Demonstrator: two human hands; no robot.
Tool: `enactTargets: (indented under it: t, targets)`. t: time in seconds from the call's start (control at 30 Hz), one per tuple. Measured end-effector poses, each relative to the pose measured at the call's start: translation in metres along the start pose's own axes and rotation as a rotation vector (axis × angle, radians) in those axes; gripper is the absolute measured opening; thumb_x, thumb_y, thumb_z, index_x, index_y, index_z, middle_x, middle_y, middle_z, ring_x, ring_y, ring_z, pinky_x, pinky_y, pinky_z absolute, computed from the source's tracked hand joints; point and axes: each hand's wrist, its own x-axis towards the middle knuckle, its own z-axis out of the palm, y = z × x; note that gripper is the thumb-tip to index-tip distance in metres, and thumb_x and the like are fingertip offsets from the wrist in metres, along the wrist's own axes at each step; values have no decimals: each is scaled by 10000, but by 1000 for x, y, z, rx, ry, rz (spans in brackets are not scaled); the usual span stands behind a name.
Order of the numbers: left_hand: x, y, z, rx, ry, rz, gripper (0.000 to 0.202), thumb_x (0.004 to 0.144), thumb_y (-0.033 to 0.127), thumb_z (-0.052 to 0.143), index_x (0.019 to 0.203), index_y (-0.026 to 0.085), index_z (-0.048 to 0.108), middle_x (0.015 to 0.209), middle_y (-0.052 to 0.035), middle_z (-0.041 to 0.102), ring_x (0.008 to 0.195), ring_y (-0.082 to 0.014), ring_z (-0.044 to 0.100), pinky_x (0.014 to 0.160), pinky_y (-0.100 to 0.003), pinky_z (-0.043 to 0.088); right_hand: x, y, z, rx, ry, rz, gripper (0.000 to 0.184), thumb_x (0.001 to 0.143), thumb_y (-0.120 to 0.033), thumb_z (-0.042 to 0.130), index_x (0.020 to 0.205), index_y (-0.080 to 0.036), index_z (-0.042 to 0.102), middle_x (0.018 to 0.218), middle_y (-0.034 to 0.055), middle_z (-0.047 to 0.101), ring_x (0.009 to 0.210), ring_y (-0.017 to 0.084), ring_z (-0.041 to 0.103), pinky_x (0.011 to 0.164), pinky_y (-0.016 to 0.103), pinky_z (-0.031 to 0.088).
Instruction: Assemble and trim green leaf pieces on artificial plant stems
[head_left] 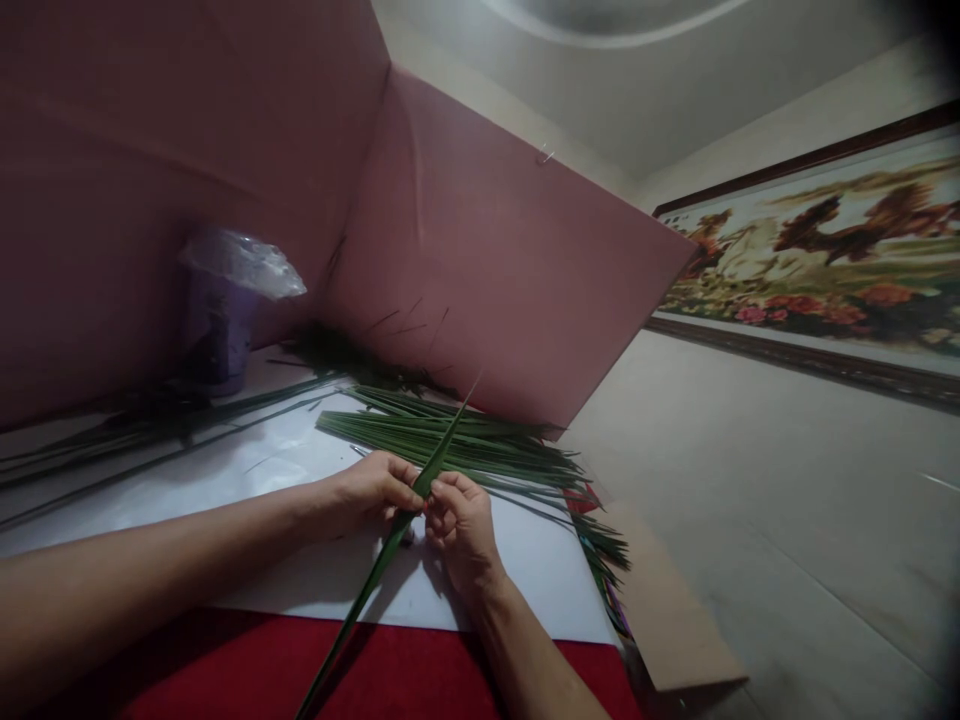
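Note:
A long green leaf blade (pixel 375 575) runs from the near red edge up to a thin tip at the pink board. My left hand (pixel 371 490) pinches it from the left, fingers closed on the blade. My right hand (pixel 457 520) pinches the same leaf from the right, just beside the left fingertips. Both hands hover over a white sheet (pixel 285 480) on the table. Behind the hands lies a flat bundle of several green leaves (pixel 465 445), pointing right.
A red cloth (pixel 225 670) covers the table's near edge. Pink boards (pixel 487 260) wall the back and left. A purple container under clear plastic (pixel 221 310) stands at the back left, with more leaves (pixel 150 420) beside it. A cardboard piece (pixel 667 610) leans right.

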Motion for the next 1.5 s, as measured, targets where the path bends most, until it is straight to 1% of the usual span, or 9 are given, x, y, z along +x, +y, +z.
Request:
enactTargets:
  t: [0.23, 0.37, 0.5, 0.77, 1.03, 1.17, 1.3, 1.4, 1.5]
  targets:
    - [-7, 6, 3, -18, -16, 26, 174, 534, 150, 697, 671, 94, 607, 530, 2, 575, 421, -68, 446, 427, -202, 281, 0, 0, 1, 28, 62, 13, 205, 617, -257, 634, 671, -188, 449, 443, -101, 387, 333, 27, 246, 306, 131, 153]
    - [-7, 5, 1, 3, -107, 16, 124, 554, 130, 664, 663, 92, 620, 515, 12, 560, 425, -69, 432, 446, -216, 279, 6, -4, -5, 106, 108, -67, 210, 612, -234, 626, 660, -185, 428, 490, -91, 400, 355, 26, 259, 301, 129, 160]
    - [-5, 2, 0, 42, -93, -19, 70, 544, 129, 642, 585, 101, 594, 462, 21, 527, 403, -67, 403, 441, -218, 261, 11, -6, -11, 157, 208, -111, 240, 600, -236, 638, 654, -185, 410, 515, -87, 405, 361, 23, 273, 292, 124, 159]
    - [-5, 2, 2, 5, -31, -28, 113, 530, 155, 666, 576, 110, 573, 455, 22, 521, 412, -71, 401, 452, -224, 260, 5, 1, -3, -22, 79, -42, 349, 669, -365, 672, 620, -190, 374, 431, -97, 379, 339, 30, 271, 293, 126, 189]
    - [-9, 7, 5, 90, -43, -79, 122, 492, 198, 647, 482, 131, 547, 391, 28, 457, 376, -78, 366, 423, -231, 216, 11, 1, -10, 25, 148, -88, 397, 626, -407, 703, 608, -190, 371, 457, -93, 402, 336, 27, 267, 291, 125, 188]
    - [-4, 2, -1, 194, -40, 55, 173, 518, 270, 671, 520, 127, 575, 412, 33, 457, 383, -71, 348, 415, -224, 210, 13, 4, -11, -65, 267, -183, 433, 695, -567, 608, 616, -182, 425, 427, -89, 372, 310, 26, 229, 281, 137, 147]
    - [-7, 27, -4, 289, 57, 158, 252, 548, 360, 663, 538, 130, 560, 429, 33, 465, 362, -69, 357, 393, -222, 240, 11, 10, -14, -228, 263, -311, 469, 716, -639, 548, 752, -171, 551, 467, -77, 380, 349, 39, 262, 309, 150, 199]
    - [-19, 65, -10, 300, 152, 222, 258, 552, 366, 658, 555, 127, 559, 436, 30, 481, 357, -64, 358, 380, -212, 249, 7, 12, -15, -326, 237, -357, 427, 741, -603, 553, 735, -177, 578, 517, -43, 425, 433, 75, 363, 374, 178, 316]
    - [-37, 101, -30, 394, 231, 231, 249, 574, 333, 646, 672, 103, 632, 484, 16, 529, 369, -63, 372, 376, -200, 244, 2, 12, -13, -400, 184, -376, 390, 784, -556, 537, 714, -175, 588, 529, -30, 426, 490, 95, 392, 438, 196, 359]
